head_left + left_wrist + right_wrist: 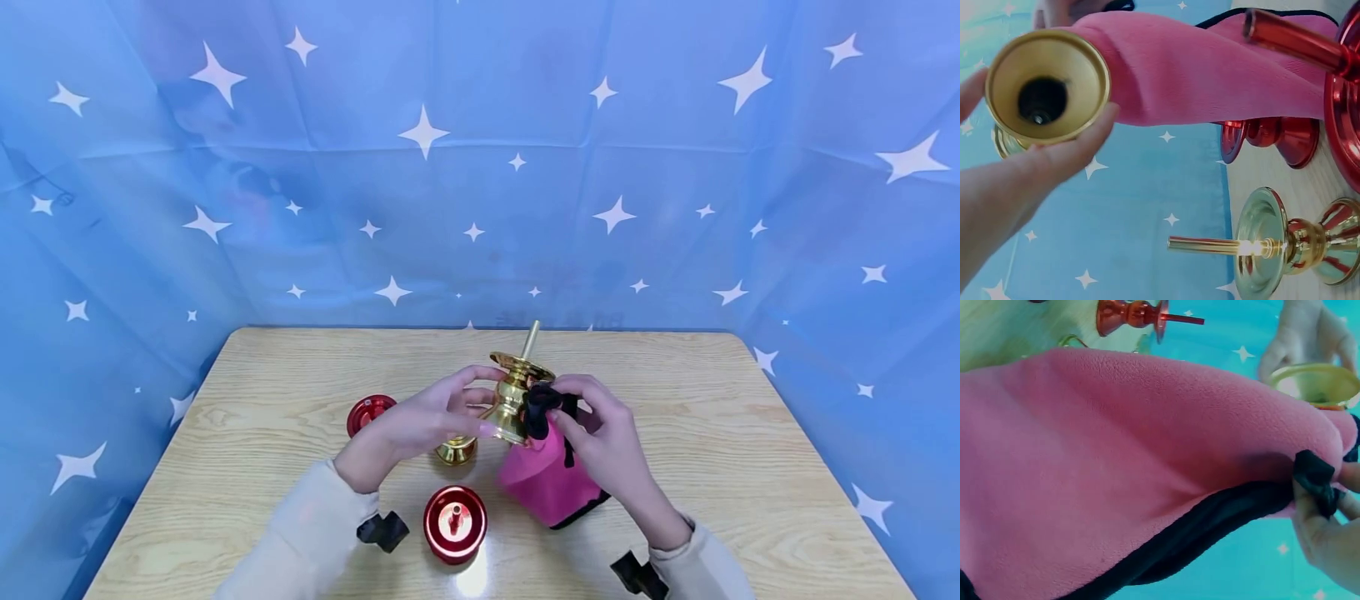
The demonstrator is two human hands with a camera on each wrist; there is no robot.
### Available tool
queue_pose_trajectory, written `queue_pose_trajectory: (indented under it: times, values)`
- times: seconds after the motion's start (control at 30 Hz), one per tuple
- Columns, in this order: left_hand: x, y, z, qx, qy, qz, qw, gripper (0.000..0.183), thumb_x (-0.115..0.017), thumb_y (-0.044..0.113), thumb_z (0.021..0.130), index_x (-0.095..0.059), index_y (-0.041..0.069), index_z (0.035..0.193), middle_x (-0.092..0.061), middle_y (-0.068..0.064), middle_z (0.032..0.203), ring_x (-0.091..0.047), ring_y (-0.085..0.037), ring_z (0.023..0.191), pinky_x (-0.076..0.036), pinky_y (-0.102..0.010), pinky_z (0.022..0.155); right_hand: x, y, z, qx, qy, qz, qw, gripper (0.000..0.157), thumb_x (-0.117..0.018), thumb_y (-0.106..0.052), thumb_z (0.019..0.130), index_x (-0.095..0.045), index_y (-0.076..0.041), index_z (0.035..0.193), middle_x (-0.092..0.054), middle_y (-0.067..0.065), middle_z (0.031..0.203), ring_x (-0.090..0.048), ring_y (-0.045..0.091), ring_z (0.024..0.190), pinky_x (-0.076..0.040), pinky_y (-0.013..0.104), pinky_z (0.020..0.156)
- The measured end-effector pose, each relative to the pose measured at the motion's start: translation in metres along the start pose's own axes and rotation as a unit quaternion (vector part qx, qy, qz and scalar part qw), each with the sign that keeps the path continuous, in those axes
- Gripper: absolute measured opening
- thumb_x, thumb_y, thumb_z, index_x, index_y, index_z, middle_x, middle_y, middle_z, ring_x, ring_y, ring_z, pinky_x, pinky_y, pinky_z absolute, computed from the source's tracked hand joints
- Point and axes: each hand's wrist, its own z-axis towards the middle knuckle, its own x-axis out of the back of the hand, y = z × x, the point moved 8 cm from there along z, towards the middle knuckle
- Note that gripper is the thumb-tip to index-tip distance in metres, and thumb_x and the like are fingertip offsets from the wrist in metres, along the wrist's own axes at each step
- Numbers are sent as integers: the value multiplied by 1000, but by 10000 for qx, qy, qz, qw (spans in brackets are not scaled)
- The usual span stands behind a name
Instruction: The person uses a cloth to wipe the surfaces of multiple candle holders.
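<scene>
Gold candlestick (512,398), pink cloth (546,490) held; backdrop lettering (609,320) blurred.

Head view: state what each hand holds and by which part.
The left hand holds a gold candlestick near its flared base; the right hand pinches a pink cloth by its black-trimmed edge.

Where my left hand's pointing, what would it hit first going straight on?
Beyond the gold candlestick your left hand holds, probably the black-edged pink cloth in your right hand; depth is unclear.
</scene>
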Motion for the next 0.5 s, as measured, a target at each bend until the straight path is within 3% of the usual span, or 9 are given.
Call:
queue_pose_trajectory:
  times: [0.13,0.23,0.37,0.5]
  values:
    - [-6,2,-2,-96,-255,-71,9996,62,-52,-10,82,-24,0,136,-47,-15,122,-49,-26,111,-43,-33,89,-1,13,-3,-440,-9,12,9990,28,-60,23,73,-61,5,95,-58,15,101,-56,10,91,-53,21,66]
    - [-7,1,-2,-8,-159,120,9998,61,-57,-3,84,-26,3,135,-49,-15,121,-50,-23,110,-44,-32,86,-1,16,-4,-608,-1,70,9981,27,-61,21,73,-61,5,95,-58,15,100,-56,10,91,-54,22,67]
    - [-3,-4,-2,189,371,741,9964,62,-67,11,83,-30,10,134,-47,-13,122,-47,-24,112,-43,-33,87,-1,16,-4,-668,20,4,9978,27,-62,19,74,-63,2,96,-59,13,100,-57,10,89,-53,22,65]
    - [3,-8,-2,347,1042,1431,9836,64,-72,14,79,-37,12,131,-47,-11,120,-45,-25,110,-45,-34,86,-1,11,-3,-616,101,-124,9980,28,-64,17,74,-65,-1,95,-61,11,99,-58,10,88,-54,22,65]
